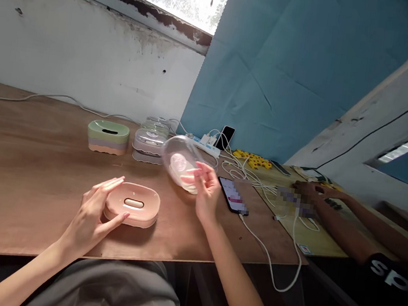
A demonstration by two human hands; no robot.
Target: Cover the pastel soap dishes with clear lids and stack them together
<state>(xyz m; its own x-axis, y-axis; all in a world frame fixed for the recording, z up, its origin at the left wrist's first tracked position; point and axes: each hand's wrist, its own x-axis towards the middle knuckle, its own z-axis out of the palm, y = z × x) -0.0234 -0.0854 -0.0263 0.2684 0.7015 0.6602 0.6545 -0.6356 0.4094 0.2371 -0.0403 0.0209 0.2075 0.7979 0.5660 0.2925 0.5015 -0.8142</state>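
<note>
A pink oval soap dish [133, 204] with a slot in its middle sits on the table. My left hand [94, 211] grips its left end, the thumb along the front edge and the fingers behind. Raised above the table to the right, a clear plastic lid [180, 162] tilts in my right hand [205, 190], pinched at its lower right edge between thumb and fingers. A pale round mark shows through the lid. The lid and the pink dish are apart.
Stacked green, grey and peach dishes [108, 136] stand at the back left. Lidded boxes [149, 144] are piled beside them. A phone [234, 196], white cables [269, 253] and a power strip [205, 145] lie to the right. Another person's hands [313, 191] work at the far right.
</note>
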